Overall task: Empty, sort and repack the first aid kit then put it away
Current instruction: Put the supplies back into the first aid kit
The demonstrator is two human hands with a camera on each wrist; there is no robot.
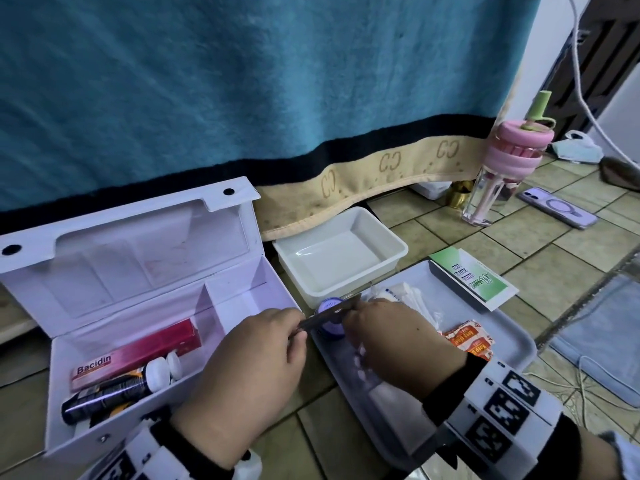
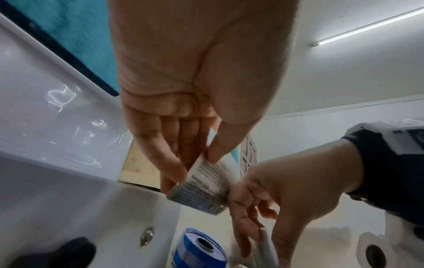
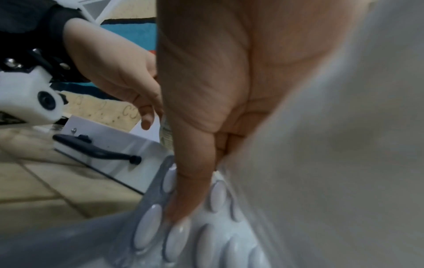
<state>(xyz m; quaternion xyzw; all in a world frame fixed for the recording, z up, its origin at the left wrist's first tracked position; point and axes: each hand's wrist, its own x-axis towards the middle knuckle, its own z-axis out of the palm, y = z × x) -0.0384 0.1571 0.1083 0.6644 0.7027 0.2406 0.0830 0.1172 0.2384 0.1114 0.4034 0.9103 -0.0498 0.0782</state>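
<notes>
Head view: my left hand [image 1: 249,355] and right hand [image 1: 398,344] pinch a foil blister strip [image 1: 329,315] between them above the grey tray [image 1: 512,344], beside the open first aid kit [image 1: 239,292]. Light, thin, bendable; I judge edge grips safest.

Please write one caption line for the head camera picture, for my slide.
Both hands hold a flat printed strip between the open kit and the grey tray.
</notes>
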